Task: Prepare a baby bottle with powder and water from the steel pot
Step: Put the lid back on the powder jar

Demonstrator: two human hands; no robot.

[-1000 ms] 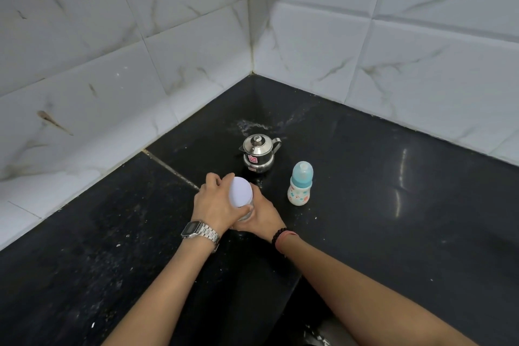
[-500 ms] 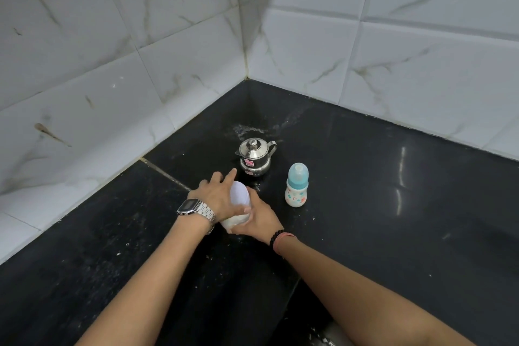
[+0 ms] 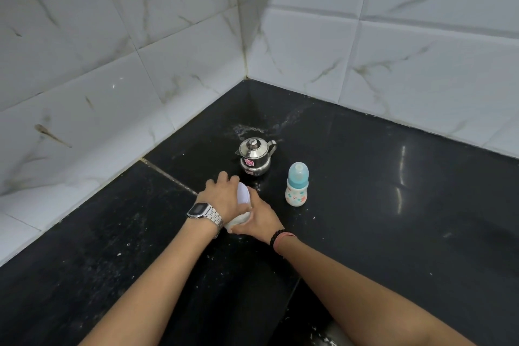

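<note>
Head view: a pink sticker on the steel pot [image 3: 255, 157] carries writing too small to read. Both hands hold a white powder container [image 3: 238, 206] on the black counter [image 3: 379, 219]. Left hand [image 3: 224, 199] has its grip curled over the white lid [image 3: 243, 193]; right hand [image 3: 259, 218] has its grip wrapped round the body below. Its contents are hidden. To the right stands the baby bottle [image 3: 297, 185], upright, teal cap on, just beside the lidded pot.
</note>
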